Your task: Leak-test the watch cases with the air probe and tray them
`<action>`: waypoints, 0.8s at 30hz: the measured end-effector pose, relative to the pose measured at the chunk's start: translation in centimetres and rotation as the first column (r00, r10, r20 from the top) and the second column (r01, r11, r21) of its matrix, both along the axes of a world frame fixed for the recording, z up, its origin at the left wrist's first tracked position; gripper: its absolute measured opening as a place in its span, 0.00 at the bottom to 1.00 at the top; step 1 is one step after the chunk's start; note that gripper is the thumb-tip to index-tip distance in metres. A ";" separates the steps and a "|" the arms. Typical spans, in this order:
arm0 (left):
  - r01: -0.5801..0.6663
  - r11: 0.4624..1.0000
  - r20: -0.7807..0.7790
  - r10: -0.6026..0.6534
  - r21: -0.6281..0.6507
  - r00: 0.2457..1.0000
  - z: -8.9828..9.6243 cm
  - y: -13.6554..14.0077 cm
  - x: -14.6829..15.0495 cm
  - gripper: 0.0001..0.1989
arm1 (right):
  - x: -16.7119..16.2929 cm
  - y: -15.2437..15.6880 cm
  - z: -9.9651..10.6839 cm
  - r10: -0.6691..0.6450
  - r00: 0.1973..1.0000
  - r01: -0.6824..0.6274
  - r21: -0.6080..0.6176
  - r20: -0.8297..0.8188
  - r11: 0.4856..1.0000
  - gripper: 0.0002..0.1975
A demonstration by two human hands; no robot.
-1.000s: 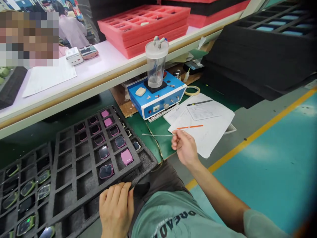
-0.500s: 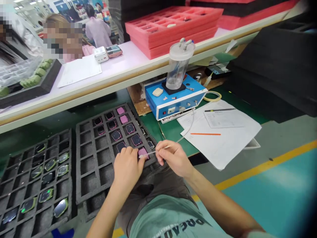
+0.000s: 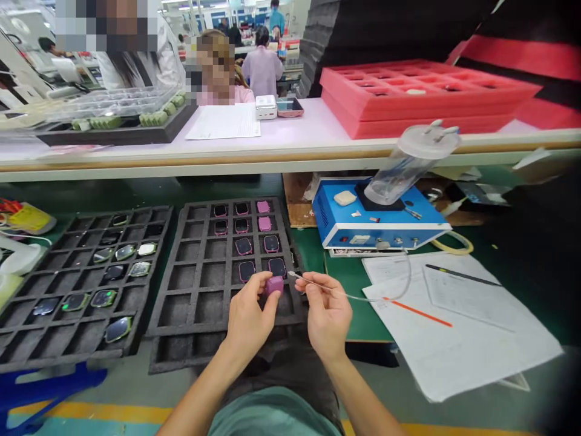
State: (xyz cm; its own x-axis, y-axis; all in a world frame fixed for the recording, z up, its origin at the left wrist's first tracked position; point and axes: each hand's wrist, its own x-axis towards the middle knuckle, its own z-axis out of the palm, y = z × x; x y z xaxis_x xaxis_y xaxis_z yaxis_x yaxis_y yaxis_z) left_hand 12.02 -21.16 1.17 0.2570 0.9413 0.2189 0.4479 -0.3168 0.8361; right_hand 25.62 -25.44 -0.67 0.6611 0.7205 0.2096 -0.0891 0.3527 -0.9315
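Observation:
My left hand [image 3: 249, 312] pinches a small purple watch case [image 3: 274, 285] between thumb and fingers, above the lower right part of a black foam tray [image 3: 164, 317]. Just right of it, my right hand [image 3: 327, 312] grips a thin pen-like tool [image 3: 303, 278] whose pale tip points at the case, with a small gap between. From this tool a clear tube [image 3: 410, 275] curves to the front of a blue box [image 3: 324, 209]. Several purple-rimmed smartwatches [image 3: 244, 245] and two purple pieces [image 3: 264, 224] sit in the tray's compartments.
Left stands another foam tray [image 3: 27, 352] with green-rimmed watches. Papers [image 3: 476, 345] bearing an orange stick [image 3: 422, 313] lie at right. A tilted clear canister [image 3: 399, 166] tops the blue box. Overhead, a shelf [image 3: 158, 168] carries red foam trays [image 3: 363, 121]; people sit beyond.
My left hand has lifted the purple watch case out of its compartment. The tool tip, formerly at the case, now stands slightly apart from it. My view has levelled and swung left.

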 end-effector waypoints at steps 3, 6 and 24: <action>-0.045 0.992 0.132 0.061 -0.119 0.989 -0.1 0.8 -0.1 0.15 | -0.4 0.4 0.0 -0.041 0.992 0.034 0.058 0.121 0.998 0.03; -0.039 0.986 0.191 0.070 -0.162 0.979 -0.1 1.0 -0.1 0.17 | -0.6 0.3 -0.3 -0.030 0.980 0.020 0.054 0.197 0.998 0.06; -0.050 0.987 0.242 0.086 -0.154 0.967 0.4 0.5 0.3 0.13 | -0.4 -0.4 -1.6 0.056 0.976 -0.063 0.024 0.212 0.998 0.08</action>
State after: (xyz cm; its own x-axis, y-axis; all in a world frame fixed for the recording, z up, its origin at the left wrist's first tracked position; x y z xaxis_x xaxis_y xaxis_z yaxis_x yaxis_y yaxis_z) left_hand 12.33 -20.63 1.53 0.1467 0.9810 0.1273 0.2383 -0.1599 0.9579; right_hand 25.25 -25.83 -2.29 0.5556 0.7483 0.3623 0.0865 0.3814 -0.9204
